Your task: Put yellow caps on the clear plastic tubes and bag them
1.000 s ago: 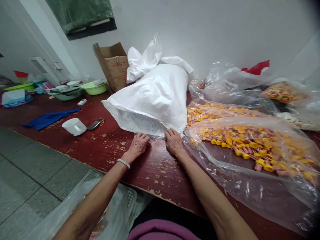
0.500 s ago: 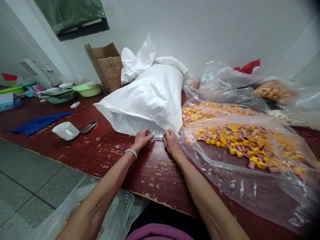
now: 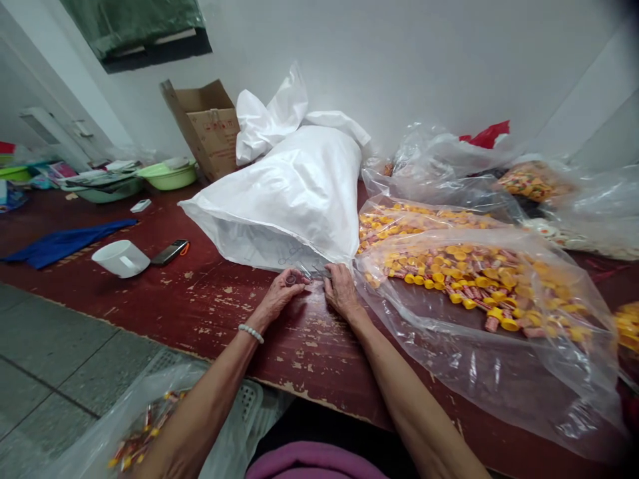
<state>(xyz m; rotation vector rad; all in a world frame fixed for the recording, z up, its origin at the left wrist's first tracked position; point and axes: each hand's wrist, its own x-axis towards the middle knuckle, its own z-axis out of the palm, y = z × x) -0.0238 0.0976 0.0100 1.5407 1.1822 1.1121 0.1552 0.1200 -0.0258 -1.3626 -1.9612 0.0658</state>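
A large white woven sack (image 3: 304, 193) lies on the red-brown table (image 3: 210, 293), its mouth open towards me. Small clear pieces (image 3: 314, 269), perhaps plastic, show inside the mouth and at its lower lip. My left hand (image 3: 280, 293), with a pale bead bracelet at the wrist, pinches a small see-through round piece (image 3: 291, 279) just in front of the opening. At the right corner of the mouth my right hand (image 3: 341, 290) has its fingers curled by the clear pieces. What these fingers grip is hard to make out.
To the right, a clear plastic bag (image 3: 479, 352) holds many yellow-capped pieces (image 3: 469, 279). Left of the sack are a white mug (image 3: 120, 259), a dark phone-like device (image 3: 170, 252) and blue cloth (image 3: 64, 241). A cardboard box (image 3: 212, 133) stands behind. Below the table edge is another bag (image 3: 144, 426).
My left hand has drawn slightly back from the sack's mouth and now shows a small round piece in its fingers. Clear pieces now show between the hands. The view has shifted slightly.
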